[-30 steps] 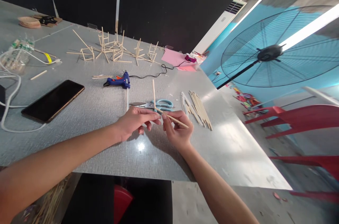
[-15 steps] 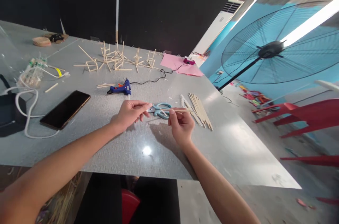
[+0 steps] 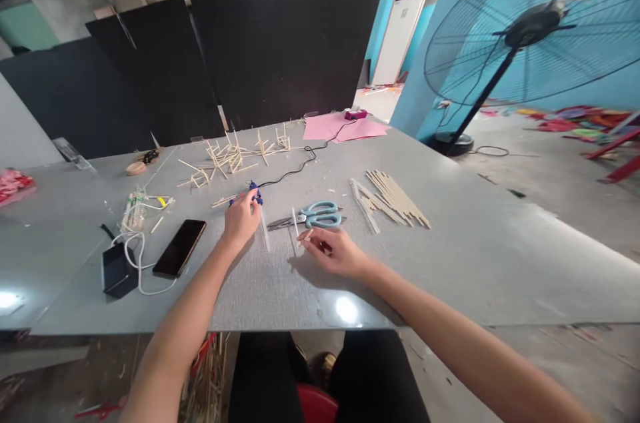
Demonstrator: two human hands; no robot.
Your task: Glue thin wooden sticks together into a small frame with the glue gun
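Note:
My left hand (image 3: 241,217) is closed over the blue hot glue gun (image 3: 257,194), its fingers hiding most of the body. In my right hand (image 3: 333,251), a short wooden stick (image 3: 306,236) is pinched between thumb and fingers. A thin white stick (image 3: 295,221) shows at those fingertips; whether it is held too I cannot tell. Just beyond the right hand lie scissors (image 3: 320,215) with light blue handles, blades pointing left. A translucent strip (image 3: 265,229) is on the table between the hands.
Wooden sticks (image 3: 397,198) lie in a pile at right, beside clear glue sticks (image 3: 365,206). Stick frames (image 3: 230,155) stand toward the back. A phone (image 3: 180,248) and white cable (image 3: 143,276) are at left. Pink paper (image 3: 345,129) lies behind, with the black cord (image 3: 300,160) running toward it.
The scissors have left my hands and lie on the table. My left hand has moved left onto the glue gun. My right hand now holds a short stick. The view has tilted up.

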